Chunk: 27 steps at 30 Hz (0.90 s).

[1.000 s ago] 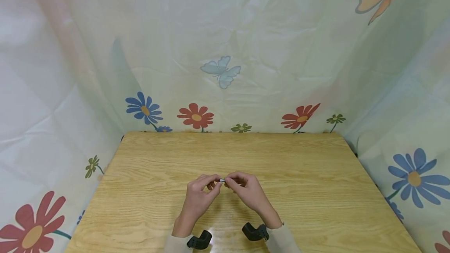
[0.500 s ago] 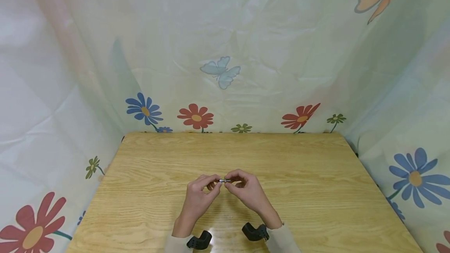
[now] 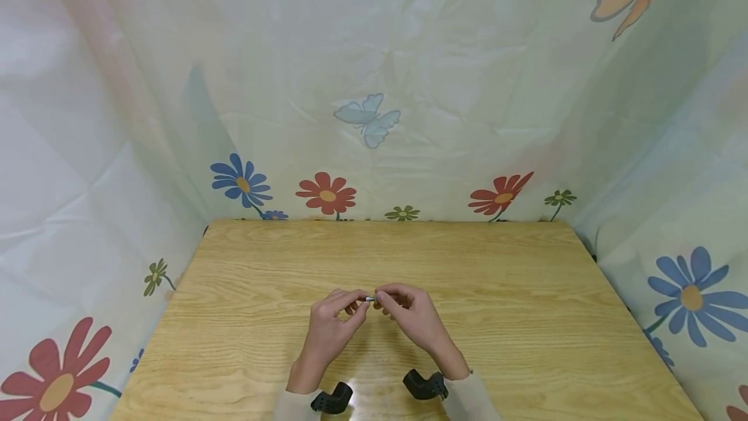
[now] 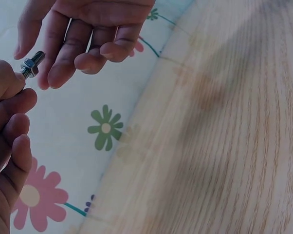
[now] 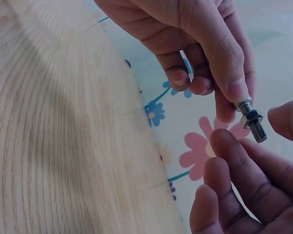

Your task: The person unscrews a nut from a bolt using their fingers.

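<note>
Near the middle of the table (image 3: 263, 265), my left hand (image 3: 330, 330) pinches a small metal bolt (image 3: 369, 299) between thumb and forefinger. A hex nut (image 5: 252, 117) sits partway along the bolt's thread, whose end points toward the right hand. My right hand (image 3: 417, 320) is at the bolt's threaded end. Both wrist views show its thumb and fingers spread apart around the nut and thread, with a gap to them. The bolt's other end is hidden by the left fingertips.
Black wrist-worn devices are on the left (image 3: 332, 399) and right (image 3: 424, 385) wrists. A flower-and-butterfly curtain (image 3: 444, 115) encloses the table at the back and both sides.
Half a second ago, more of the nut and thread showed between the hands in the head view. The right thumb and fingers have since shifted over the thread. The left hand stays put.
</note>
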### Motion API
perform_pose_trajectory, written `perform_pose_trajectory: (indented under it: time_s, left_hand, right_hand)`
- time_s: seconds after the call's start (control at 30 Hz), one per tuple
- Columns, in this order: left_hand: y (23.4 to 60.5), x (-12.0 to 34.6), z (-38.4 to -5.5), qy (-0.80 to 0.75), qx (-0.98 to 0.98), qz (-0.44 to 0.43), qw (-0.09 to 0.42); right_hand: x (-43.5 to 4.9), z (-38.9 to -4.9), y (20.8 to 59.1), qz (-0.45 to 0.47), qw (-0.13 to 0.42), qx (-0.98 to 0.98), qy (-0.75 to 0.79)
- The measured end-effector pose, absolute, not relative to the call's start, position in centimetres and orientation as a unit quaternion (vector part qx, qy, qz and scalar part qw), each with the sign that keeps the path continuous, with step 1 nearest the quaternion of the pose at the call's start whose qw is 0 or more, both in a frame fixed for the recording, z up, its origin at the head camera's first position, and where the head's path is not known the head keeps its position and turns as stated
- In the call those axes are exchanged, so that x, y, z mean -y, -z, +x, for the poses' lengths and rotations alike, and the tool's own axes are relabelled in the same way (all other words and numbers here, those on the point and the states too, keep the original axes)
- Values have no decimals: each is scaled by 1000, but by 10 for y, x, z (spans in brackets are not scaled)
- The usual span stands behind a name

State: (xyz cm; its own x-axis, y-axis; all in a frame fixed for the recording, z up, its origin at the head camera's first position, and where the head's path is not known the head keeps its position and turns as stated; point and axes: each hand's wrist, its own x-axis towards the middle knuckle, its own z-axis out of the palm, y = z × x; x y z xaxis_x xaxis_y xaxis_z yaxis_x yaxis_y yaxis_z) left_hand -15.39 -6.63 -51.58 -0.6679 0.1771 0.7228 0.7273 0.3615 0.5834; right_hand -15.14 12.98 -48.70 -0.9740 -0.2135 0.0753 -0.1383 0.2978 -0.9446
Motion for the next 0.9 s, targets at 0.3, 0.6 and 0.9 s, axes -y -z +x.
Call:
perform_pose_trajectory:
  time_s: [0.3, 0.6, 0.9]
  left_hand:
    - [516, 66, -155, 480, 764, -303, 306]
    - [517, 68, -155, 485, 767, -298, 297]
    - [520, 69, -155, 490, 767, -291, 295]
  right_hand:
    - [-130, -151, 486, -111, 40, -805, 581]
    - [-131, -151, 486, -131, 24, -800, 586]
    - [-131, -151, 487, -136, 9, -787, 602]
